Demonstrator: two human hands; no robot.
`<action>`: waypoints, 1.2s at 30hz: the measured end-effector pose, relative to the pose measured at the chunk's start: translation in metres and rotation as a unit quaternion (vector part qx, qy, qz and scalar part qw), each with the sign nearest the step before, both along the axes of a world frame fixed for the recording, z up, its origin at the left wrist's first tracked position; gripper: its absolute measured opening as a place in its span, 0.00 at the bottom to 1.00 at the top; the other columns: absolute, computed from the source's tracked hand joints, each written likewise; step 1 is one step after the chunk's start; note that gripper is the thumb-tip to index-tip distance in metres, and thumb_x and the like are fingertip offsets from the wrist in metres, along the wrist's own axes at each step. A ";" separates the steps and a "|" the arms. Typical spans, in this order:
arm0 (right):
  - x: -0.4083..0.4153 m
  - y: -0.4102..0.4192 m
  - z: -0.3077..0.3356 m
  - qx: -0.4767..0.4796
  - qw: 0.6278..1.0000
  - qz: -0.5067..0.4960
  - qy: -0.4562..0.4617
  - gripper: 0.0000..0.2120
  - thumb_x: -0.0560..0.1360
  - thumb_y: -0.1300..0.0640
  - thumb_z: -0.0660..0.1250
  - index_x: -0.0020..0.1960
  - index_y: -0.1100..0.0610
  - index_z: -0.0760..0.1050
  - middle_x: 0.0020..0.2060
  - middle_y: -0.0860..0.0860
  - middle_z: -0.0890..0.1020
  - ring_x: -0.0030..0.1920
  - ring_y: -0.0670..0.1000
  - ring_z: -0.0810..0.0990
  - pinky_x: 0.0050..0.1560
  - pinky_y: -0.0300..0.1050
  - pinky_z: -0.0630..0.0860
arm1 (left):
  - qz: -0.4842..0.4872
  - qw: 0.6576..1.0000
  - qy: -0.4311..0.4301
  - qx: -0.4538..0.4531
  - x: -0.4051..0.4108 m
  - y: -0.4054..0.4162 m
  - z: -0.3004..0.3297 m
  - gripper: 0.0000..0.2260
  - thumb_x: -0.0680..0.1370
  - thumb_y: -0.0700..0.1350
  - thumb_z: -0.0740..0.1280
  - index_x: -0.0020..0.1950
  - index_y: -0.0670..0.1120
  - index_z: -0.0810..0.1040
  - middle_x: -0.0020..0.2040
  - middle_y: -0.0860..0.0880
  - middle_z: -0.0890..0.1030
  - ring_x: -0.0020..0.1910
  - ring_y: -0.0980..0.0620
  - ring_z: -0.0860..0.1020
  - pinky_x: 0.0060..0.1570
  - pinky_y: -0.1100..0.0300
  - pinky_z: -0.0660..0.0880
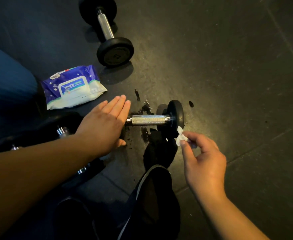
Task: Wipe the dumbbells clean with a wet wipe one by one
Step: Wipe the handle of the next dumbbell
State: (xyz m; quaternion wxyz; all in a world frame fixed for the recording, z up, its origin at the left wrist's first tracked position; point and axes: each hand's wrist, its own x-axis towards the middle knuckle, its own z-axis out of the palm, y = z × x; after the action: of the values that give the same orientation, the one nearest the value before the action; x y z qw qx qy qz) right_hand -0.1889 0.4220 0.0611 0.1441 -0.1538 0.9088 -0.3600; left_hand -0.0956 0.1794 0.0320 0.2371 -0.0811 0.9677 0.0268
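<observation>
Head view, looking down at a dark rubber floor point(228, 66). Near dumbbell point(149, 119) lying flat in mid-frame, long axis running left to right, knurled chrome handle bare between the two hands. Left hand point(105, 122) laid over the left end with fingers straight and together, flat, curled round nothing — apparently steadying. Right hand point(202, 160) just below and right of the right-hand black head, thumb and fingertips pinching a small crumpled wet wipe point(180, 136); wipe touching or all but touching the lower rim of that head, contact too fine to tell. Judged from this: right head is the part in hand, and the wiping hand is the nearer one to it; handle lies to the left of the wipe, along the same axis.

Hidden or unclear — left head entirely covered by the left hand; dark wet-looking splotches on the floor around the handle, nature unclear. Second dumbbell point(107, 30) well apart, up-frame, axis near vertical in the picture. Wipes packet point(71, 87) at left, beside a blue trouser leg point(7, 78). More dumbbells in shadow at lower left, hard to make out
</observation>
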 end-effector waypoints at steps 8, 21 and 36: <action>-0.047 -0.041 -0.015 0.096 0.945 0.235 0.206 0.08 0.76 0.55 0.66 0.52 0.52 0.83 0.47 0.46 0.85 0.61 0.56 0.78 0.62 0.54 0.72 | 0.041 0.999 0.019 0.028 0.008 -0.012 -0.005 0.54 0.70 0.65 0.71 0.80 0.43 0.41 0.81 0.42 0.49 0.79 0.47 0.52 0.77 0.52 0.52; -0.082 -0.102 -0.036 0.422 0.771 0.436 0.195 0.13 0.70 0.53 0.68 0.54 0.50 0.81 0.48 0.50 0.84 0.67 0.55 0.73 0.76 0.53 0.52 | 0.054 0.998 -0.018 0.009 0.008 -0.002 0.004 0.48 0.76 0.63 0.65 0.80 0.43 0.37 0.81 0.43 0.43 0.80 0.45 0.45 0.78 0.49 0.48; -0.089 -0.094 -0.048 0.371 0.800 0.411 0.231 0.10 0.70 0.53 0.68 0.51 0.50 0.82 0.47 0.52 0.85 0.69 0.57 0.73 0.76 0.56 0.53 | 0.044 0.994 -0.083 0.055 -0.025 -0.036 0.010 0.51 0.71 0.66 0.70 0.80 0.45 0.44 0.81 0.44 0.53 0.79 0.46 0.53 0.76 0.49 0.56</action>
State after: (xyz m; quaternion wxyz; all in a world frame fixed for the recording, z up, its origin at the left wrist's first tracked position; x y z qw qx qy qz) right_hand -0.2778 0.3283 0.0128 0.1105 -0.5266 0.8305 0.1439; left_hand -0.1209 0.1432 0.0418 0.3197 -0.1129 0.9371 0.0832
